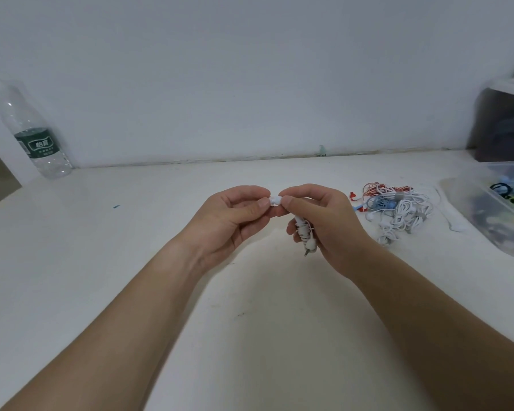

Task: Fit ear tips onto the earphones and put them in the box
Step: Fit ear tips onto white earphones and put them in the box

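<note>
Two bare forearms, the left forearm (116, 321) and the right forearm (428, 307), reach from the lower corners over the white counter (261, 336) and meet at mid-frame. The left grip (235, 215) pinches a small white ear tip (275, 200) between thumb and forefinger. The right grip (324, 221) meets it with its own thumb and forefinger, and its other fingers curl round a coiled white earphone (302, 229). The jack plug (307, 251) hangs out below. We cannot tell where the tip ends and the earbud begins, as the fingers cover the joint.

We judge the ear tip to be light, soft and springy, and easily dropped. It is best pinched by its skirt and pressed straight on. The earbud should be held by its hard shell, not by the thin cord.

To the right lies a tangle of white, blue and red earphones (398, 209). Just beyond it a clear plastic box (457, 200) holds small coloured items, and one loose white earphone (454, 223) lies beside it. A dark container (505, 129) stands behind.

At far left stands a clear plastic bottle (33, 134). Its green label (36, 143) appears to read 怡寶, and the smaller print is illegible.
</note>
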Motion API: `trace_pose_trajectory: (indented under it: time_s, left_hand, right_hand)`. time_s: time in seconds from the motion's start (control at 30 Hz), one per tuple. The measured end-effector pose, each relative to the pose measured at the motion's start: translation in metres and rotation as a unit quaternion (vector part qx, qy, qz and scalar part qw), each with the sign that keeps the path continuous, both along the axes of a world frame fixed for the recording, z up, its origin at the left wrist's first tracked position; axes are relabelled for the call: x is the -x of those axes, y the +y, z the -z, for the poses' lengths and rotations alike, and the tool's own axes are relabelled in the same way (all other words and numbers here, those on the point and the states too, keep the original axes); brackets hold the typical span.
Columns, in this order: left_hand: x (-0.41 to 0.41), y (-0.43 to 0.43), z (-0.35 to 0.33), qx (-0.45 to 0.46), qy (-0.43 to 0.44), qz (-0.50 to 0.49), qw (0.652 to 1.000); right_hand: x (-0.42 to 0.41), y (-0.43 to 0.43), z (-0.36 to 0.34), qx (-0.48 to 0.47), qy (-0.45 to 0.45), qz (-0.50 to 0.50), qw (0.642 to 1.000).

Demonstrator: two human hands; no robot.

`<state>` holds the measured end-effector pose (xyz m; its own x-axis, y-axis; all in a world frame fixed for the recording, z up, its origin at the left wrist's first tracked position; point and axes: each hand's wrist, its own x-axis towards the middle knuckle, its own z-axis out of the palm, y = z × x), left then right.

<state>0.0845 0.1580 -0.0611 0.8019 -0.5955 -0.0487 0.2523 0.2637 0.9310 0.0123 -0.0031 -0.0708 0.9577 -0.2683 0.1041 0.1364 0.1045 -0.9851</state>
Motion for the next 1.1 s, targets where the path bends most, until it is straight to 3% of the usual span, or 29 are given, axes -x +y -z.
trace_pose_trajectory:
  time_s: [1.1]
  left_hand:
    - [-0.0046,0.0023,0.0076,-0.018,-0.001,0.049,0.999]
  right_hand:
    - [0.0010,-0.0094,0.0017,0.046,0.013,-0.049,0.998]
